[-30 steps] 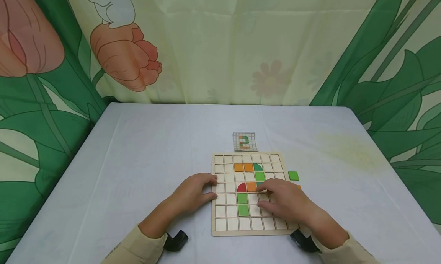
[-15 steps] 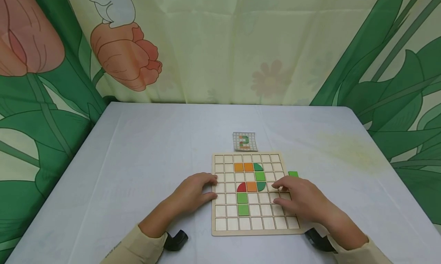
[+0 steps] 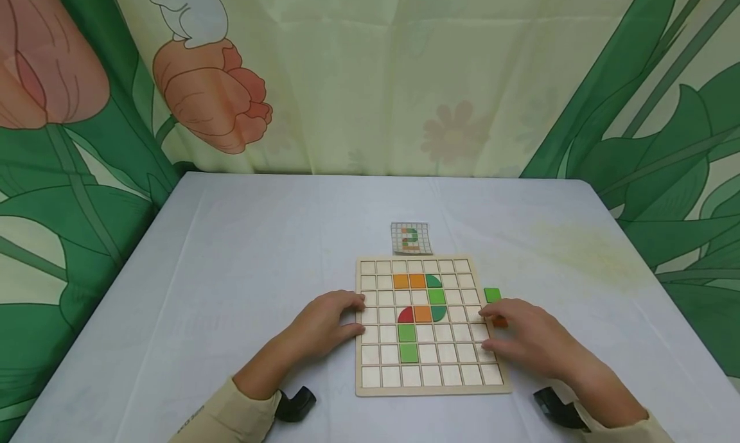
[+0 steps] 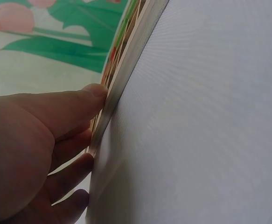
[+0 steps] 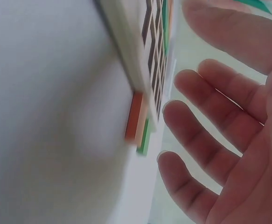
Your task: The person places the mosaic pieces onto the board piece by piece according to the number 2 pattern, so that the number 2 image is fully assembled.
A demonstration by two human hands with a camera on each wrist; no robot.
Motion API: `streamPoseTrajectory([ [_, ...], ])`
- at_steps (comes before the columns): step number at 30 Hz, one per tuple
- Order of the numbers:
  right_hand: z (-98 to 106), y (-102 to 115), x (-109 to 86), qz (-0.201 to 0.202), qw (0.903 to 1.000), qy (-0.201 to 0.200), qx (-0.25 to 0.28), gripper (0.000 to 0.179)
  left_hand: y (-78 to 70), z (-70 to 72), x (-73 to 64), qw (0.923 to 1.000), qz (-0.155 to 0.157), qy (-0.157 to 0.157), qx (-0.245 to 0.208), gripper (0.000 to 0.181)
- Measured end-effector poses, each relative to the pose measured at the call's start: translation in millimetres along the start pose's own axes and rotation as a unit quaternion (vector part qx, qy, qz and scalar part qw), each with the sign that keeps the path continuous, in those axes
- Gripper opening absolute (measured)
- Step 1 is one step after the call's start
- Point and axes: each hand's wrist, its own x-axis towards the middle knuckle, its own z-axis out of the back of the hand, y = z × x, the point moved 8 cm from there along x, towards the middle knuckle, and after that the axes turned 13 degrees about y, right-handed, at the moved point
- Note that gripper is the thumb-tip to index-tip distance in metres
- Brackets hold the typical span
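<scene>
A wooden grid board [image 3: 430, 390] lies flat on the table. Orange squares [image 3: 408, 281], green squares [image 3: 407, 342], two dark green quarter-round tiles [image 3: 438, 312] and a red quarter-round tile [image 3: 406, 314] fill some of its cells. My left hand [image 3: 324, 321] touches the board's left edge with thumb and fingertips, seen close in the left wrist view. My right hand [image 3: 532, 337] hovers over the right edge, fingers parted and nothing between them. Partly beneath it, an orange tile [image 5: 134, 119] sits beside the board, with a loose green tile [image 3: 492, 295] just beyond.
A small pattern card [image 3: 411, 238] with a coloured figure on a grid lies behind the board. White cloth covers the table [image 3: 260, 237]. A printed curtain [image 3: 358, 77] hangs behind it.
My right hand has drawn back rightward from the middle of the board to its right edge, uncovering the lower dark green quarter-round tile. The left hand stays put.
</scene>
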Motion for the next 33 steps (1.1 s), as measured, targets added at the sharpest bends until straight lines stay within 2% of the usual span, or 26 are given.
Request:
streamPoseTrajectory([
  [5,3,-10,-5.8,-0.011,0.9998,-0.018,-0.004,0.037,-1.5,0.4,-0.8,1.0000,-0.003,-0.002,0.002,0.030],
  [12,2,-21,-6.1,-0.039,0.9992,-0.007,-0.003,0.034,-2.3,1.2,-1.7,1.0000,-0.006,-0.004,0.001,0.029],
  [26,0,-32,-1.5,-0.060,0.9981,-0.009,-0.011,0.034,-1.1,0.3,-0.8,1.0000,0.008,0.001,-0.006,0.033],
  [33,1,-35,-1.9,-0.061,0.9978,-0.021,-0.011,0.029,-1.8,1.3,-1.2,1.0000,0.001,-0.004,-0.004,0.031],
])
